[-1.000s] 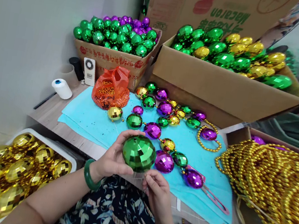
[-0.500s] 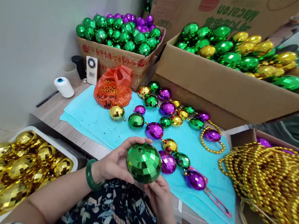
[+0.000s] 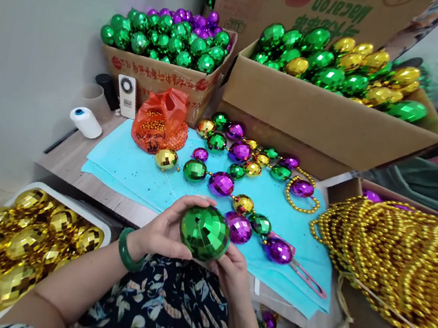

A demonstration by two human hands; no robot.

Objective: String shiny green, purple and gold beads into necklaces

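Note:
A large shiny green faceted bead (image 3: 204, 233) is held between both hands in front of my body, with a small dark hole showing on its upper left. My left hand (image 3: 168, 231) grips its left side, thumb below and fingers behind. On its lower right, my right hand (image 3: 230, 269) holds it with the fingertips, partly hidden under the bead. Just beyond lies a strand of green, gold and purple beads (image 3: 221, 184) on a blue cloth (image 3: 118, 161). Beside the strand's near end is a pink tool (image 3: 309, 277), partly covered by a purple bead.
Boxes of green and purple balls (image 3: 155, 64) and green and gold beads (image 3: 327, 120) stand behind. A red bag (image 3: 163, 121), thread spool (image 3: 86, 122) and small white device (image 3: 127, 96) are at left. Gold beads fill a white tub (image 3: 109, 232); gold bead chains (image 3: 393, 249) lie right.
The view has shifted slightly, so most things appear a little further left. Both hands still hold the green bead, with little change in grip.

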